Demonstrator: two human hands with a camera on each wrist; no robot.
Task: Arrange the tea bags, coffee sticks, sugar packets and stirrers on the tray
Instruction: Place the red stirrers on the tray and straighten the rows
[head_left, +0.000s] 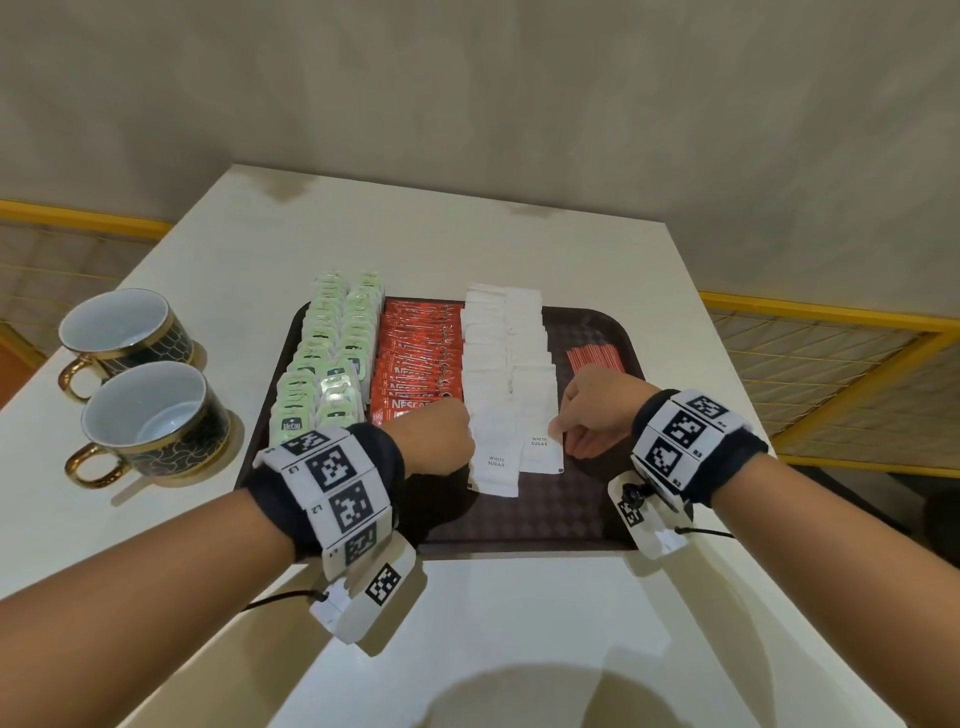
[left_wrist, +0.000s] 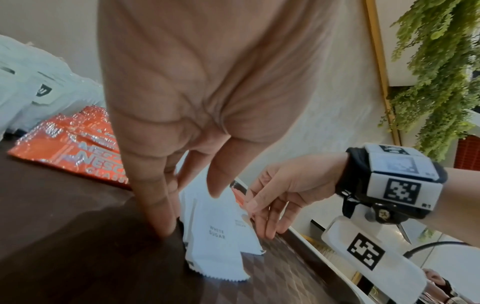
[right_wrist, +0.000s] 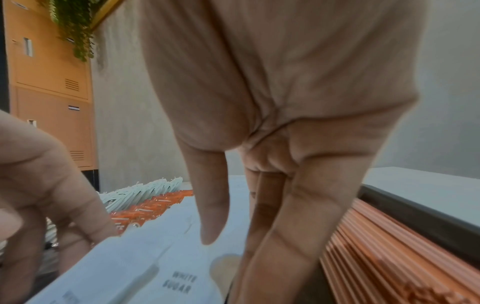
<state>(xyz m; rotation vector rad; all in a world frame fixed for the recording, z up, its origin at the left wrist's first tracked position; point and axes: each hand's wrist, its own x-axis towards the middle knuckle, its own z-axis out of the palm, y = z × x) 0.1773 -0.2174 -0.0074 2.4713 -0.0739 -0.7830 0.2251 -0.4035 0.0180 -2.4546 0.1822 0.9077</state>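
A dark brown tray (head_left: 545, 514) holds green tea bags (head_left: 327, 364) at the left, then red coffee sticks (head_left: 415, 358), two columns of white sugar packets (head_left: 498, 364) and red stirrers (head_left: 595, 356) at the right. My left hand (head_left: 441, 436) stands at the left edge of the front sugar packets (left_wrist: 215, 236); its straight fingers (left_wrist: 161, 216) point down and touch the tray (left_wrist: 64, 226). My right hand (head_left: 592, 410) stands at the packets' right edge, between them and the stirrers (right_wrist: 376, 246). Its fingers (right_wrist: 285, 236) point down and its thumb hovers above a packet (right_wrist: 155, 246). Neither hand holds anything.
Two dark cups with gold handles (head_left: 124, 332) (head_left: 156, 421) stand on the white table (head_left: 467, 623) left of the tray. The front strip of the tray is bare. A yellow-framed mesh rail (head_left: 831, 312) runs beyond the table edges.
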